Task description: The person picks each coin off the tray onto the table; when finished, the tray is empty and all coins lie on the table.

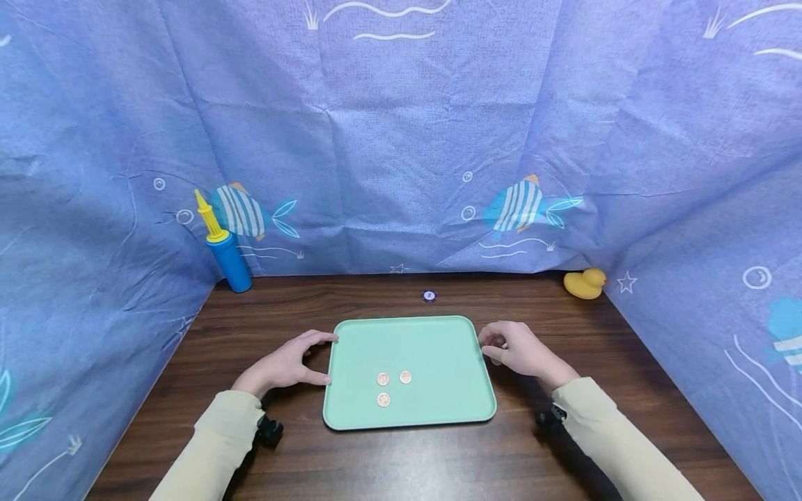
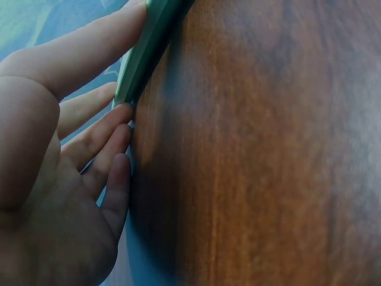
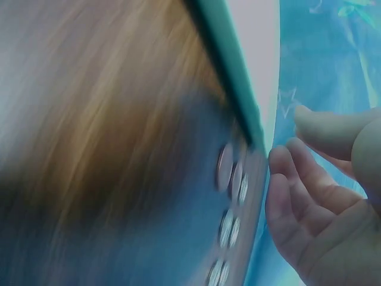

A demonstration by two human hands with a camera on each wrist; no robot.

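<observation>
A mint-green tray [image 1: 438, 369] lies on the dark wood table, bearing two coins side by side and a third coin [image 1: 383, 399] in front of them. My left hand [image 1: 291, 360] is spread at the tray's left edge, thumb and forefinger apart at the rim; the left wrist view shows the fingertips [image 2: 124, 112] beside it. By the right edge is my right hand [image 1: 516, 349], its fingers loosely bent, with no object seen between thumb and fingertips [image 3: 280, 159]. Several coins [image 3: 225, 167] stand out on the wood near those fingers in the right wrist view.
A blue and white poker chip [image 1: 429, 296] lies behind the tray. At the back left stands a blue hand pump [image 1: 230, 261] with a yellow nozzle; a yellow rubber duck [image 1: 584, 284] sits at the back right. Blue fish-print cloth [image 1: 401, 139] walls the back and sides.
</observation>
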